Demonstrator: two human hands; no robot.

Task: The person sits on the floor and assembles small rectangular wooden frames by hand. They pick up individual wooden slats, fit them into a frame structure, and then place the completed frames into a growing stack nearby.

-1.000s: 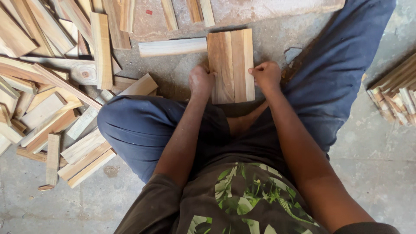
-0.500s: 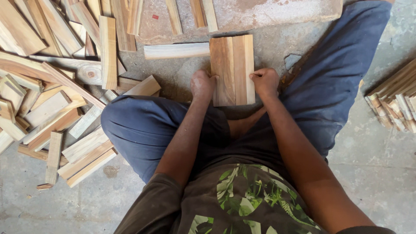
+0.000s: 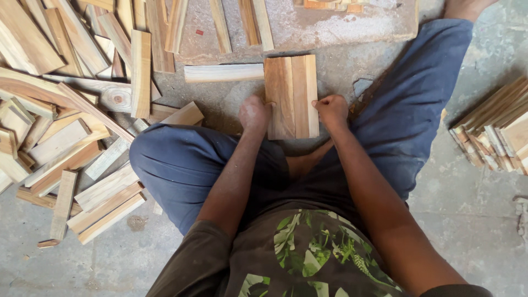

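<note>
While we sat cross-legged on the concrete floor (image 3: 478,231), we had a set of short boards (image 3: 291,96) lying flat just ahead of our knees, pressed edge to edge. Our left hand (image 3: 254,114) was clenched against the left edge and our right hand (image 3: 331,109) against the right, each grip closed on the boards. We judged that uneven pressure from either side could make the strips buckle upward or slide out of line. A pale strip (image 3: 223,72) lay just beside them, and the heap of offcuts (image 3: 60,126) crowded our left knee.
</note>
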